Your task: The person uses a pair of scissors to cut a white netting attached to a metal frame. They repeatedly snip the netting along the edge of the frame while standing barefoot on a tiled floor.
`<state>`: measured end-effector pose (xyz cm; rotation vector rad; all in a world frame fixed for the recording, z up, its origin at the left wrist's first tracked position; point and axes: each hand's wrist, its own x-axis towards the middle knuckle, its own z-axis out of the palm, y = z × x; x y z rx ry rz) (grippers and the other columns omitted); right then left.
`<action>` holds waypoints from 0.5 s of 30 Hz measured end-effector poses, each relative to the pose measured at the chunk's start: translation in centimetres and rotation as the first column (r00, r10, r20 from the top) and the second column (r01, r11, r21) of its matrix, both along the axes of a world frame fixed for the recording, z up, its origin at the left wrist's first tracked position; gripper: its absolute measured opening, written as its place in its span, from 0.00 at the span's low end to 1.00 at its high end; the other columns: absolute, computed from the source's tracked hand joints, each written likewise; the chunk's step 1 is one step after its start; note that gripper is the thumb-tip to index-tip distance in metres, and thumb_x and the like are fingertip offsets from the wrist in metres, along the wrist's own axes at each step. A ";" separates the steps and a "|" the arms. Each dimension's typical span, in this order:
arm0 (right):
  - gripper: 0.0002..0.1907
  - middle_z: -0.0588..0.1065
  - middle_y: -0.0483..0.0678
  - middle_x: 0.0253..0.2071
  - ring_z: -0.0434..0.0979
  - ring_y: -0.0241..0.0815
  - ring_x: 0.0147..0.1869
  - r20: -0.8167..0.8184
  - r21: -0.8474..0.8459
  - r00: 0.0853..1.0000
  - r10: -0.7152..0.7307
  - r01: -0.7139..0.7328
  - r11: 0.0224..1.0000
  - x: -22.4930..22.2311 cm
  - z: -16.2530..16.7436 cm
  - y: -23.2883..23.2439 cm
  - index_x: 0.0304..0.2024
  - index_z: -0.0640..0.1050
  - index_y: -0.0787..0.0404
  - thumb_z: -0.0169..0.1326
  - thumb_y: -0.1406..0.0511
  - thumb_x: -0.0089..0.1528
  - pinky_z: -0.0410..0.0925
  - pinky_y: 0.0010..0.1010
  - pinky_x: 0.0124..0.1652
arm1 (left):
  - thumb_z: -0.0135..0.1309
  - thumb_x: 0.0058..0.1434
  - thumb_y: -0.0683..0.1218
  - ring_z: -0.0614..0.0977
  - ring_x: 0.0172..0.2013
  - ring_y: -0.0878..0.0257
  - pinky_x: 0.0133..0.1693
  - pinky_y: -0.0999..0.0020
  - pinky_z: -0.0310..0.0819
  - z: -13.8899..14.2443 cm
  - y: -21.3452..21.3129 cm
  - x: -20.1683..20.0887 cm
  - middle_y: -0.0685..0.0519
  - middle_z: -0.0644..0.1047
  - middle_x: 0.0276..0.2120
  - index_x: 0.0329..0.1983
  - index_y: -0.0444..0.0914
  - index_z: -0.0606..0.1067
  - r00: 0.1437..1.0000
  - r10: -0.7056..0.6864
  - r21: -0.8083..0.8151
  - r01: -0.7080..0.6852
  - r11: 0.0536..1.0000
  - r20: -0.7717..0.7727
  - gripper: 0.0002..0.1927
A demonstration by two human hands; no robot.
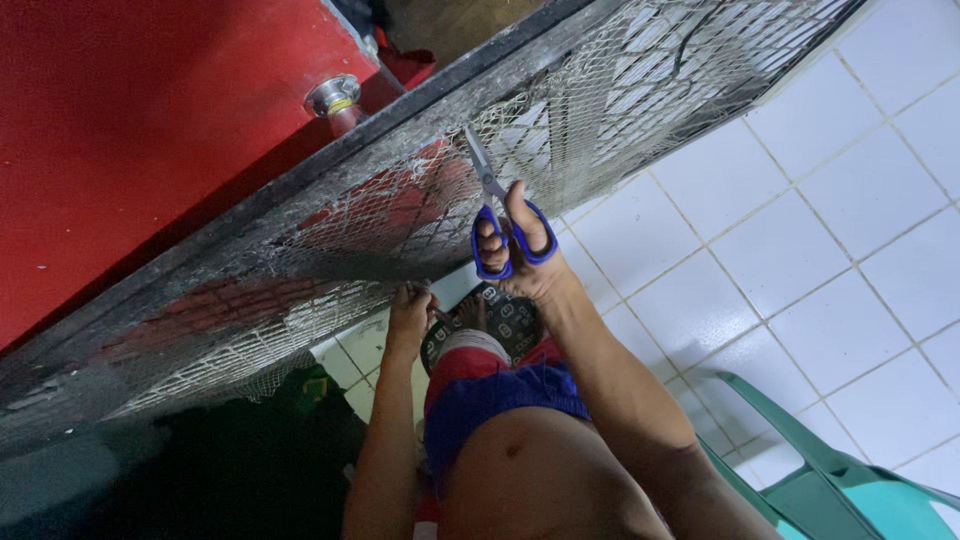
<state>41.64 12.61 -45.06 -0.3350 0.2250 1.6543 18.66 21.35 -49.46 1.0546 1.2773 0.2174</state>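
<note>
We look down from a head-worn camera at our own two bare hands working on a framed wire mesh panel point(330, 230) that slants across the view. The panel is a dark metal frame filled with diamond-pattern expanded mesh, grey and dusty, with torn fine netting clinging to it.

Our right hand point(520, 255) grasps a pair of scissors point(497, 215) with blue plastic loop handles; the thumb sits through one loop and the fingers through the other. The short steel blades point up and rest against the mesh near the panel's lower edge. We cannot tell whether the blades are parted.

Our left hand point(408, 318) reaches up to the lower edge of the panel, with the fingers curled onto the frayed netting there, pinching it.

Behind the mesh stands a smooth red painted surface point(130, 130) with a round silver knob point(335, 97). Below us lies a floor of glossy white square tiles point(800, 230) with dark grout lines. We see red and blue shorts point(500, 385), a foot in a patterned sandal point(495, 318) between the hands, and part of a turquoise plastic chair point(850, 480) at the lower right.
</note>
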 end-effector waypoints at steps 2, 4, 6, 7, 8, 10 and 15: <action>0.38 0.68 0.42 0.23 0.63 0.30 0.23 -0.020 -0.005 1.000 -0.015 0.015 1.000 -0.2 0.2 0.2 0.31 0.74 0.61 0.51 0.33 0.59 0.58 0.17 0.24 | 0.47 0.68 0.42 0.69 0.22 0.69 0.22 0.72 0.62 0.7 0.0 0.2 0.53 0.73 0.30 0.43 0.40 0.67 1.000 0.005 -0.006 -0.005 1.000 0.023 0.03; 0.37 0.68 0.42 0.23 0.64 0.30 0.23 -0.014 -0.011 0.999 -0.037 0.037 0.999 -0.5 0.5 0.2 0.30 0.74 0.61 0.52 0.33 0.59 0.59 0.18 0.24 | 0.46 0.69 0.43 0.68 0.21 0.70 0.20 0.73 0.60 1.3 0.1 0.3 0.54 0.74 0.29 0.44 0.42 0.68 1.000 -0.012 0.021 0.012 1.000 -0.020 0.02; 0.36 0.68 0.42 0.23 0.64 0.30 0.23 -0.004 -0.011 0.999 -0.046 0.046 0.999 -0.6 0.6 0.2 0.30 0.74 0.61 0.53 0.34 0.59 0.60 0.18 0.24 | 0.46 0.69 0.44 0.68 0.21 0.70 0.19 0.74 0.58 1.8 0.3 0.3 0.56 0.74 0.28 0.44 0.43 0.69 0.999 -0.016 0.029 0.018 0.999 -0.052 0.03; 0.36 0.68 0.42 0.23 0.64 0.30 0.22 0.002 -0.010 0.999 -0.040 0.040 0.999 -0.7 0.7 0.2 0.30 0.74 0.60 0.53 0.34 0.59 0.60 0.18 0.24 | 0.46 0.69 0.44 0.68 0.20 0.70 0.19 0.74 0.56 1.9 0.4 0.3 0.56 0.74 0.28 0.44 0.43 0.69 0.998 -0.011 0.020 0.012 1.000 -0.064 0.03; 0.36 0.68 0.42 0.22 0.64 0.30 0.22 0.007 -0.012 0.999 -0.033 0.033 0.999 -0.6 0.7 0.1 0.30 0.75 0.60 0.53 0.34 0.59 0.60 0.18 0.24 | 0.46 0.68 0.44 0.67 0.20 0.70 0.18 0.74 0.55 1.9 0.4 0.3 0.56 0.74 0.28 0.44 0.43 0.70 0.997 -0.004 0.010 0.005 1.000 -0.077 0.03; 0.37 0.68 0.42 0.22 0.64 0.30 0.22 -0.018 -0.022 1.000 -0.022 0.021 1.000 -0.5 0.6 0.1 0.30 0.74 0.61 0.53 0.33 0.58 0.60 0.18 0.24 | 0.47 0.70 0.45 0.69 0.22 0.72 0.20 0.76 0.59 1.7 0.5 0.2 0.56 0.75 0.29 0.44 0.43 0.70 1.000 -0.002 0.049 0.003 0.999 -0.006 0.03; 0.38 0.68 0.42 0.23 0.65 0.31 0.23 -0.008 -0.079 0.999 -0.044 0.043 0.996 -0.7 0.4 0.8 0.30 0.75 0.61 0.52 0.33 0.58 0.61 0.18 0.24 | 0.48 0.71 0.46 0.69 0.22 0.72 0.20 0.76 0.59 0.9 0.3 0.2 0.56 0.74 0.28 0.43 0.42 0.69 0.999 0.001 0.099 -0.006 0.995 0.049 0.04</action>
